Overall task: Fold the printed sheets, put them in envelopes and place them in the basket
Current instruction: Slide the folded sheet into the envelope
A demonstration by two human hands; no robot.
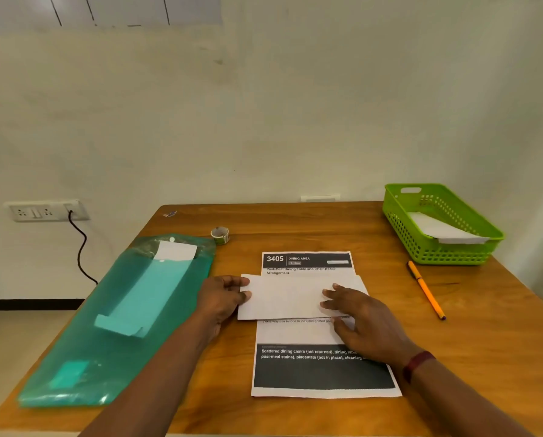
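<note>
A printed sheet [320,370] with dark bands lies flat in the middle of the wooden table [468,342]. A white folded paper or envelope [289,298] rests across its middle. My left hand [224,296] pinches the left edge of that white piece. My right hand [363,320] presses flat on its right part with fingers spread. The green basket [399,222] stands at the back right and holds a white envelope [443,230].
A translucent green plastic folder [122,326] with white envelopes inside lies on the left. A small tape roll [220,235] sits behind the sheet. An orange pen [426,290] lies to the right. A wall socket [46,210] with a black cable is on the left wall.
</note>
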